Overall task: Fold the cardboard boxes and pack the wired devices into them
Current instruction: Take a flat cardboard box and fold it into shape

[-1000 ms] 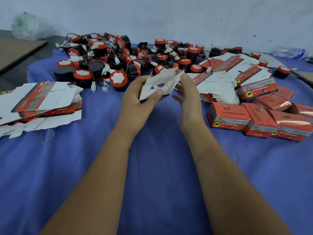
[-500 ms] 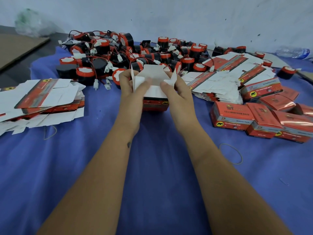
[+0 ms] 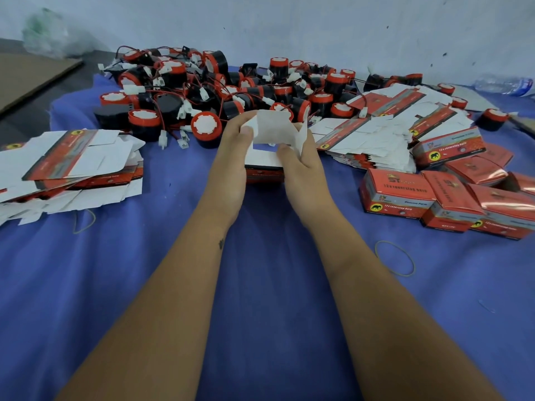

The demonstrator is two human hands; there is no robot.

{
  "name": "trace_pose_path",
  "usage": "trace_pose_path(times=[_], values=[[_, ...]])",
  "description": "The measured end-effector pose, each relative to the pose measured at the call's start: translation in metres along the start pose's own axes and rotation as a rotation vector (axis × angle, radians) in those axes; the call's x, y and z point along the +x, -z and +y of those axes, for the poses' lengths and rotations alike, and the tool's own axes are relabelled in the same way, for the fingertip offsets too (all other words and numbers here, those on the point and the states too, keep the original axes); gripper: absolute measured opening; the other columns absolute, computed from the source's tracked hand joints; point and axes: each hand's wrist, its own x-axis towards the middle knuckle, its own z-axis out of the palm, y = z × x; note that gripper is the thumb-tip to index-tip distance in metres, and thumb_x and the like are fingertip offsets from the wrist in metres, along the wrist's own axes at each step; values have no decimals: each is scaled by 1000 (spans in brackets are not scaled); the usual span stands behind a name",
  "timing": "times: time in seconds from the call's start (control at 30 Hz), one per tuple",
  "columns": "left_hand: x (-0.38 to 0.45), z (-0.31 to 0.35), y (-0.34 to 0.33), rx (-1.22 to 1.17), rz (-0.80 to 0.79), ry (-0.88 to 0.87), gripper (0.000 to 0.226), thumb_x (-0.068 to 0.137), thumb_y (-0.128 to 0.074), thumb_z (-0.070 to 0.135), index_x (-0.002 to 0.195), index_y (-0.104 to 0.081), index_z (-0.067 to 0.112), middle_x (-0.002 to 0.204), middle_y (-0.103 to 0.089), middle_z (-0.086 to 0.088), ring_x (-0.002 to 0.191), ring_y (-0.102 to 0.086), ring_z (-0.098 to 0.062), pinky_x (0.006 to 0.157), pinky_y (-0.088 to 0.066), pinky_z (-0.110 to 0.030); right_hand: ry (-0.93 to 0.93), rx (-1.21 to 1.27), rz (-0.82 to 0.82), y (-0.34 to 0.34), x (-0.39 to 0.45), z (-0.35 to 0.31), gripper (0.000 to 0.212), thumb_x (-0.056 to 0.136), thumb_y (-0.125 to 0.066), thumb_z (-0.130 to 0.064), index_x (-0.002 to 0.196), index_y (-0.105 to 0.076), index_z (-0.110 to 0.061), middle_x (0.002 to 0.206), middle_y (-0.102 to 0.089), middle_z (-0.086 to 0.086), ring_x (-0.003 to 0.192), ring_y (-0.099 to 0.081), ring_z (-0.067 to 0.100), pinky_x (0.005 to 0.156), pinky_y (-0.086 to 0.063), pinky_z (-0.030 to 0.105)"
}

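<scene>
A half-formed red and white cardboard box point(image 3: 270, 131) stands on the blue cloth at the centre, its white flaps pointing up. My left hand point(image 3: 231, 160) grips its left side, thumb on a flap. My right hand point(image 3: 301, 160) grips its right side, thumb pressing the near flap. Behind it lies a heap of black and red wired devices point(image 3: 220, 88) with white connectors. Flat box blanks are stacked at the left point(image 3: 66, 160) and at the right point(image 3: 376, 134). Several closed red boxes point(image 3: 396, 195) sit at the right.
Blue cloth point(image 3: 260, 285) covers the work surface. A yellow rubber band point(image 3: 395, 257) lies right of my right forearm, another point(image 3: 84, 221) at the left. A plastic bottle point(image 3: 503, 85) lies at the far right, a clear bag point(image 3: 49, 33) at the far left by the wall.
The blank that both hands held up flat has been opened into a box shape and lowered onto the cloth. Both hands came closer together around it.
</scene>
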Motion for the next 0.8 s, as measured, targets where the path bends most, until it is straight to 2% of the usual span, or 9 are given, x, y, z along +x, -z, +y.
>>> trace_pose_path(times=[0.07,0.2,0.37,0.43,0.53,0.6,0.67,0.73,0.8], values=[[0,2,-1,49,9,-7,27,92,-41,38,112,-57,48,133,-58,6,125,-54,-14,107,-45,-41,-15,8,1,1,0,0,35,100,-41,-8,106,-47,-42,126,-55,1,117,-52,17,103,-45,39],[0,2,1,72,-15,-25,26,93,-42,39,113,-55,48,134,-57,7,127,-52,-14,108,-45,-39,-9,12,-7,0,-1,0,35,100,-40,-7,104,-48,-41,126,-55,4,116,-52,20,103,-45,43],[-1,1,1,132,-93,-73,29,103,-40,23,115,-45,48,125,-55,16,112,-53,4,90,-45,-14,-1,23,3,1,0,1,34,100,-40,-8,107,-49,-40,121,-57,0,111,-54,13,97,-47,29],[-3,1,-1,177,-113,-121,41,102,-43,7,114,-41,46,119,-53,18,104,-55,6,86,-46,-14,-20,40,22,2,0,2,32,101,-40,-10,107,-50,-40,116,-60,-6,106,-56,9,92,-49,25],[-3,0,-3,203,-105,-131,43,102,-42,2,113,-39,44,116,-53,17,102,-56,5,86,-48,-16,-52,81,28,4,1,4,28,101,-43,-12,111,-51,-37,113,-61,-9,104,-58,6,91,-49,23],[-2,1,-2,114,-46,-72,42,103,-42,5,110,-42,47,112,-55,20,93,-59,13,77,-47,-10,-89,183,-35,3,2,2,22,100,-47,-22,118,-55,-31,126,-60,0,116,-57,15,100,-48,33],[1,-1,1,15,38,-3,39,103,-43,9,113,-46,46,112,-59,17,90,-62,9,72,-49,-11,-136,379,-81,3,4,0,30,103,-40,-38,127,-55,-28,130,-62,-2,121,-58,12,102,-47,31],[3,-2,1,-13,78,18,34,103,-43,10,121,-47,39,116,-61,11,91,-63,4,72,-51,-15,-147,444,-67,5,6,-3,38,106,-29,-41,129,-56,-26,116,-70,-13,109,-63,-1,88,-50,17],[3,-3,0,-15,80,21,31,103,-43,11,125,-47,33,116,-62,8,88,-64,5,70,-51,-15,-187,432,-66,7,8,-3,37,105,-36,-38,128,-59,-23,112,-71,-11,101,-66,1,76,-52,16]])
